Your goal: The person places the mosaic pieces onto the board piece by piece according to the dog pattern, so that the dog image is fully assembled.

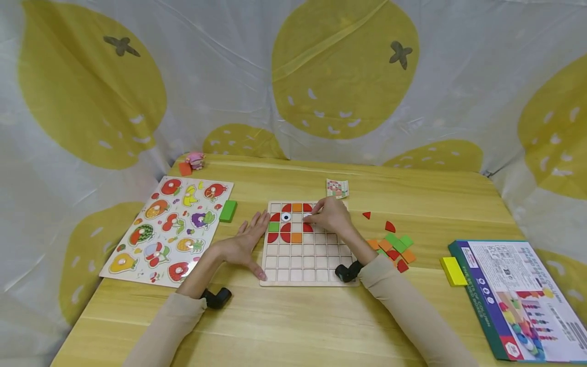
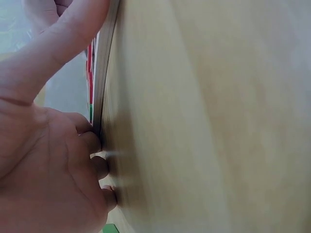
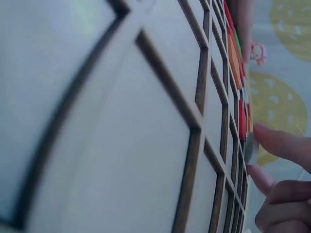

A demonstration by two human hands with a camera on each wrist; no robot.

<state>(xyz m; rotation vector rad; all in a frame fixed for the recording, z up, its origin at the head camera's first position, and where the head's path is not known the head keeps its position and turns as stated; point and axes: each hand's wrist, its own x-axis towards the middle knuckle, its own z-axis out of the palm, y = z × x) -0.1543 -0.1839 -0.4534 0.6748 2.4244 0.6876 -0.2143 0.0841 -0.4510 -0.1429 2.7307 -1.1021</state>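
Here, the right hand [image 1: 333, 216] pinches 1 pale piece [image 3: 250, 149]; the outspread left hand [image 1: 240, 246] touches the grid board [image 1: 296, 262].

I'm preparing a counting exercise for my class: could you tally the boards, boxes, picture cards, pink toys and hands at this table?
Boards: 2, the grid board and the fruit board
Boxes: 1, the flat box
Picture cards: 1, the small card
Pink toys: 1, the pink figurine
Hands: 2, the left hand and the right hand
Total: 7
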